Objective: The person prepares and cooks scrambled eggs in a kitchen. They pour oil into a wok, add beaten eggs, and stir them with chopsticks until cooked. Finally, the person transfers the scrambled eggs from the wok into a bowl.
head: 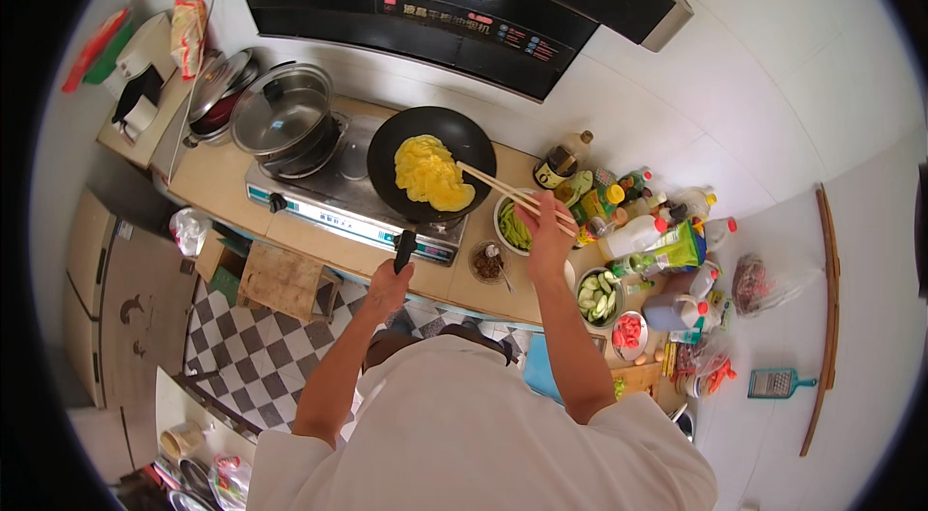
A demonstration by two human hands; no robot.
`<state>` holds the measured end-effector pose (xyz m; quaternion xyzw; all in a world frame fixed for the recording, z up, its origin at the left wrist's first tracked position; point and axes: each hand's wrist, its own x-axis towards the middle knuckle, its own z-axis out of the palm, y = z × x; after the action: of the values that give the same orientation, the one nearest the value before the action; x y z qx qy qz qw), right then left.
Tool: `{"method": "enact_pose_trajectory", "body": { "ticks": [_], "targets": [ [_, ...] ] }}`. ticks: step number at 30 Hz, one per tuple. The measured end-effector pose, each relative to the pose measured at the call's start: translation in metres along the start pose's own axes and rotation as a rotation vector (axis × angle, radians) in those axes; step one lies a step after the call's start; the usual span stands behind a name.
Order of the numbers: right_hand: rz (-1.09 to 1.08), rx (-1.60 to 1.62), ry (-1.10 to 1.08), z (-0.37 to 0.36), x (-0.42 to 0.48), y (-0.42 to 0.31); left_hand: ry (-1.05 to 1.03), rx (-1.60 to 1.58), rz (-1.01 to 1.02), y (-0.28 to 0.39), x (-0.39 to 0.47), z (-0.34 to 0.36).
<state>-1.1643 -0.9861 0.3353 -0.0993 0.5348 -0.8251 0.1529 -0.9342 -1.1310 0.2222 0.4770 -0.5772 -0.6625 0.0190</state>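
Note:
My left hand (390, 286) is closed around the black handle of a dark wok (384, 181), which stands on the right side of a gas stove (348, 217). Cooked yellow egg (428, 174) lies in the wok. A pair of wooden chopsticks (500, 186) is held in my right hand (547, 228), the tips over the wok's right part by the egg; whether they touch it I cannot tell. Just left of this hand is a white bowl of green vegetable strips (513, 227). A glass bowl with dark sauce and a spoon (489, 263) sits on the counter near the stove.
A lidded steamer pot (283, 112) occupies the left burner. Sauce and oil bottles (562, 159) crowd the counter's right side, near a bowl of sliced cucumber or squash (600, 297) and a bowl of red pieces (629, 335). The range hood (428, 10) hangs above. A wooden stool (279, 282) stands below left.

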Motion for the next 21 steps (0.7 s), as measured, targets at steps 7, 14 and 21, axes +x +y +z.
{"method": "enact_pose_trajectory", "body": {
  "ticks": [7, 14, 21],
  "targets": [
    [-0.014, -0.014, -0.138, -0.01, 0.007, -0.014, -0.002, -0.223, 0.137, 0.024, -0.008, 0.058],
    [0.037, -0.015, -0.055, -0.041, 0.007, -0.03, 0.043, -0.14, 0.094, 0.008, -0.057, 0.09],
    [-0.004, -0.006, -0.099, -0.048, 0.013, -0.032, 0.183, -0.016, 0.146, 0.005, -0.034, 0.093]
  ]
}}
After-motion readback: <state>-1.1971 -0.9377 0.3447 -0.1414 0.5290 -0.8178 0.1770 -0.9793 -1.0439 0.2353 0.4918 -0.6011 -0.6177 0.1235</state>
